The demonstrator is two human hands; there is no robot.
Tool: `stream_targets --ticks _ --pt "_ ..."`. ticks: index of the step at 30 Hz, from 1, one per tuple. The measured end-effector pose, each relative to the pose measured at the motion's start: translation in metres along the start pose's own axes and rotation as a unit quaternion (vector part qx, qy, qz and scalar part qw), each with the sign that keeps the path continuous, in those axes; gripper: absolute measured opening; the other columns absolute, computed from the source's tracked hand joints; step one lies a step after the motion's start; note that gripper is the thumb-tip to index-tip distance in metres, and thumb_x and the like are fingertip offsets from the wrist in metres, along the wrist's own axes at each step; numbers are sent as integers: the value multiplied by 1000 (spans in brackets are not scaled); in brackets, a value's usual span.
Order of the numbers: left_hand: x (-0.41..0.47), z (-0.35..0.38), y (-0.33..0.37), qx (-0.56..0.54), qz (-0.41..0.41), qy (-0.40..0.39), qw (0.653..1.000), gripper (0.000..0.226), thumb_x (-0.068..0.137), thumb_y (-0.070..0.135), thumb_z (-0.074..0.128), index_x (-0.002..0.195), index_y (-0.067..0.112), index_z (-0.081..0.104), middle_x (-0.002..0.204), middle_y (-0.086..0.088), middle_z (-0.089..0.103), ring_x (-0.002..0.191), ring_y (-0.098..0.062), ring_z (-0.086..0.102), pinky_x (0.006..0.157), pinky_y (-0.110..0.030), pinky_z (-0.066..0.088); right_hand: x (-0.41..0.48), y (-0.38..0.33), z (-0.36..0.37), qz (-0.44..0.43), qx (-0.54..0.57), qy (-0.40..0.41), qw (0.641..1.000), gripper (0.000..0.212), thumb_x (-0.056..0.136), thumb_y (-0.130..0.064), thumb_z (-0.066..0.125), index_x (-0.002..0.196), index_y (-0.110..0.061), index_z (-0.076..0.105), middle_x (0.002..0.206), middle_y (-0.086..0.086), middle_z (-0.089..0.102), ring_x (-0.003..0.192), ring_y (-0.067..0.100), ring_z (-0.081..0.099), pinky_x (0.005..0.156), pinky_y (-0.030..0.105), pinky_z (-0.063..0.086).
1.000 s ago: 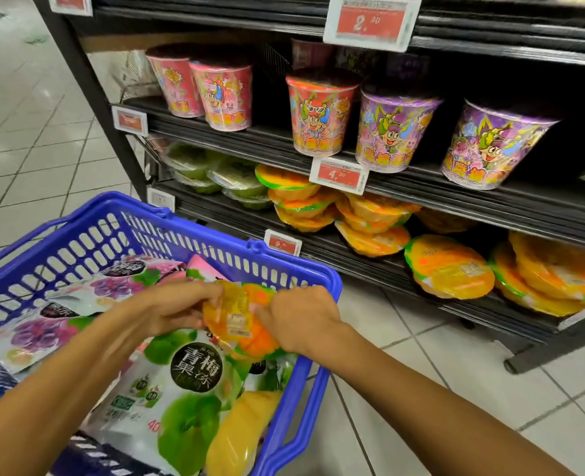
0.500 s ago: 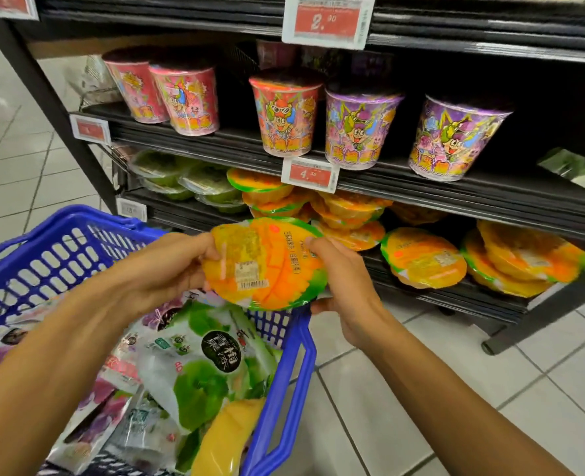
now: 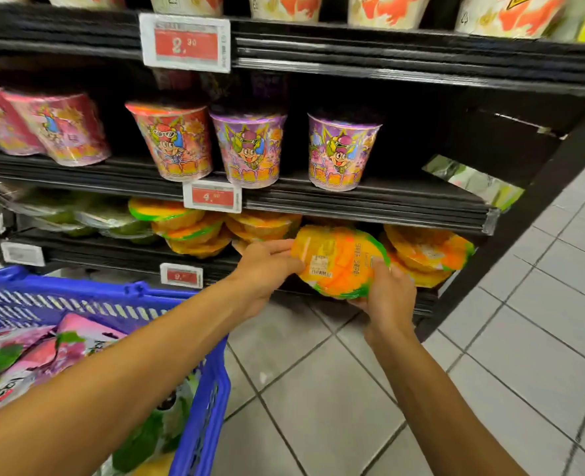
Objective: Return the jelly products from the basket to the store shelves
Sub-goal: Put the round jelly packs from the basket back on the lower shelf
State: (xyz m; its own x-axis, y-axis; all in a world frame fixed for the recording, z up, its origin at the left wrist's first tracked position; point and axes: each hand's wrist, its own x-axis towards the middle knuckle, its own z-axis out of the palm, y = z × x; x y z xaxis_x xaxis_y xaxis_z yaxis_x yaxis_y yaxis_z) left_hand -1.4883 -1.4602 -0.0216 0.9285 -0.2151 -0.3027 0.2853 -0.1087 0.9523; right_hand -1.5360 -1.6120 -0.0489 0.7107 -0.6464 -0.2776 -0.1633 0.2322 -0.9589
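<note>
Holding the orange jelly pack [image 3: 339, 262] at the mouth of the lowest shelf [image 3: 112, 250], both hands aim it at the gap between stacks of matching orange packs [image 3: 425, 252], which is likely where it belongs. The left hand [image 3: 267, 266] curls its fingers round the pack's left edge. The right hand [image 3: 387, 290] grips the lower right rim, thumb on top (two hands probably keep the wide pack level). Other jelly pouches [image 3: 26, 355] lie in the blue basket [image 3: 78, 290].
</note>
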Motion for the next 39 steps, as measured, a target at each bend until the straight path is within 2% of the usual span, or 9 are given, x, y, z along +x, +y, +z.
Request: stream_targets --ticks 3,8,13,17,21,24,28,35,39 --pt "12 11 -10 -44 -22 7 999 62 83 -16 62 140 0 45 134 -13 58 124 -22 55 98 -23 44 11 2 -3 12 22 2 1000 21 100 -19 51 81 -26 59 92 -1 62 88 21 65 63 36 61" --pt "16 19 -17 -59 21 12 998 69 84 -16 61 146 1 35 144 -15 50 131 -21 50 107 -30 43 16 9 -4 13 19 -12 1000 20 98 -16 55 116 -14 63 104 1 69 63 4 70 82 38 59" --pt "8 25 -18 7 54 8 998 61 91 -7 60 146 4 37 143 -8 50 114 -6 51 76 -4 49 22 8 -4 -1 19 -22 1000 33 96 -5 58 129 -7 60 118 7 69 78 4 70 78 23 56" --pt "5 19 -14 22 47 -20 998 54 93 -3 59 143 6 43 141 -5 53 111 -4 53 86 -12 49 24 7 -8 21 28 -17 999 41 94 -4 61 134 -6 55 123 9 66 87 8 67 79 22 55" --pt "3 11 -9 -5 2 -29 1000 56 92 -3 59 145 6 42 143 -8 52 130 -17 50 113 -34 39 20 6 -9 24 27 -14 999 42 94 -6 62 135 -7 53 126 9 63 96 12 66 81 25 56" --pt "-1 11 -9 -32 -17 -37 999 56 92 -5 58 144 4 42 137 -6 56 127 -20 53 109 -33 43 15 8 -7 45 -23 26 998 43 93 -23 65 132 -10 53 128 10 59 107 22 60 92 40 54" --pt "-6 16 -9 -21 -23 -44 999 54 92 1 59 143 13 44 104 18 60 114 -15 58 97 -30 49 5 6 -2 161 67 -23 984 24 97 -34 59 103 -11 55 112 13 60 100 29 64 81 43 58" --pt "-4 25 -15 -67 -35 -77 994 78 89 1 63 153 24 24 155 4 36 124 -27 55 105 -40 46 3 6 3 140 133 -28 981 15 97 -27 59 85 -17 58 98 11 70 77 20 71 78 34 60" --pt "0 25 -17 -108 -37 -89 989 77 90 0 62 152 23 25 131 8 56 115 -22 61 106 -40 45 8 6 0 146 111 -43 982 19 97 -31 59 101 -12 59 112 15 67 93 27 70 83 39 59"
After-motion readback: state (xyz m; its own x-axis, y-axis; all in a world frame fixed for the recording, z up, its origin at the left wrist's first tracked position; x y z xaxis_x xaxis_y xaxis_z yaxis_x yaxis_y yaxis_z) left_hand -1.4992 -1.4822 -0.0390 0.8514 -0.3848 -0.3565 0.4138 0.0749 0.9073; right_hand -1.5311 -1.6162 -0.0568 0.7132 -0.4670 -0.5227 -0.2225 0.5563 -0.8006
